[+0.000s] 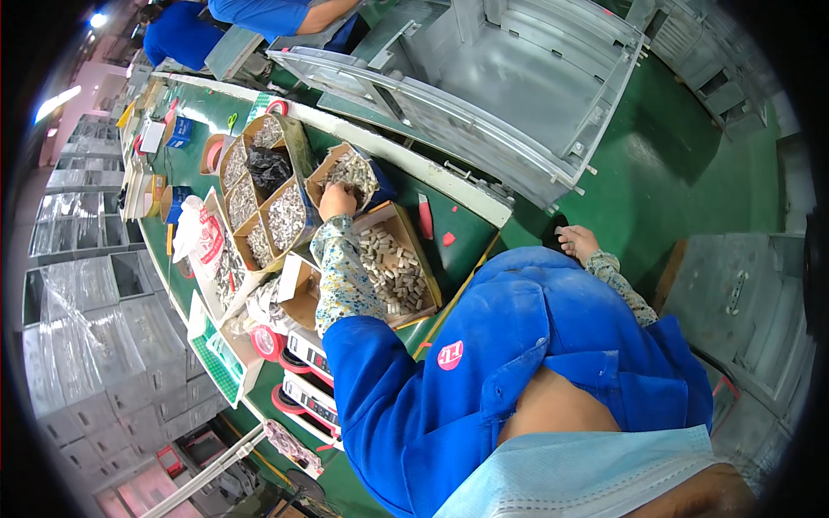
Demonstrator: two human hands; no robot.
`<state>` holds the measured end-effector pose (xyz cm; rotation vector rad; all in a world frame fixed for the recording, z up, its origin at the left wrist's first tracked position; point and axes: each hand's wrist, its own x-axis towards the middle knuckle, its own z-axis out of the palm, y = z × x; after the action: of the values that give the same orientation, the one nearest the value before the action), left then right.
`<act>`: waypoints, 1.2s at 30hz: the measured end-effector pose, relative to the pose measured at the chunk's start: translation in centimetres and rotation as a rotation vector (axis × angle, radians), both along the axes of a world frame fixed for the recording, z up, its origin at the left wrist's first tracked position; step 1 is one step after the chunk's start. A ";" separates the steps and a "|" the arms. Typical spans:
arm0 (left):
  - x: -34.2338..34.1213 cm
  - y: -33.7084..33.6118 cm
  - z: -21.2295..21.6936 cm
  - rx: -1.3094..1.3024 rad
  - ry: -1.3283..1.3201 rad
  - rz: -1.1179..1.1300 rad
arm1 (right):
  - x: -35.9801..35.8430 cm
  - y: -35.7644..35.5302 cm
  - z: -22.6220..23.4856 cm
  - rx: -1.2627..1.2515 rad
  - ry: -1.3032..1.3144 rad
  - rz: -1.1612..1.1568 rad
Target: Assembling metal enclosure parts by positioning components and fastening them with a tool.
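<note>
My left hand (337, 201) reaches over the near wall of a small cardboard box (386, 194) holding many small pale metal parts (350, 171). Its fingers are curled down at the parts, and what they grip is hidden. Just nearer me, a wider open carton (429, 281) holds a heap of short cylindrical metal pieces (393, 272); my left forearm passes over its left side. Off to the right, beyond the bench edge, my right hand (580, 243) is held low beside my body. Its fingertips pinch a small pale piece, too small to name.
A divided cardboard box (308, 210) of small parts, with a black plastic bag (269, 169), stands left of my hand. A white bag (200, 235) and weighing scales (309, 356) are further left. A large grey metal cabinet frame (509, 82) stands across the bench; co-workers in blue (181, 36) are beyond.
</note>
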<state>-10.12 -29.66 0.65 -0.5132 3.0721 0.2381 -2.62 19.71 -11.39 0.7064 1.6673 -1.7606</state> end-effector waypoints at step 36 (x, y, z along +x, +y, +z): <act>-0.4 -19.7 3.9 -0.082 0.433 0.507 | -1.3 -2.7 0.0 0.281 0.058 -0.024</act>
<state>-10.50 -49.35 4.52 -1.4176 3.2971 0.2566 -3.91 17.01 -11.42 0.8076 1.9773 -1.5923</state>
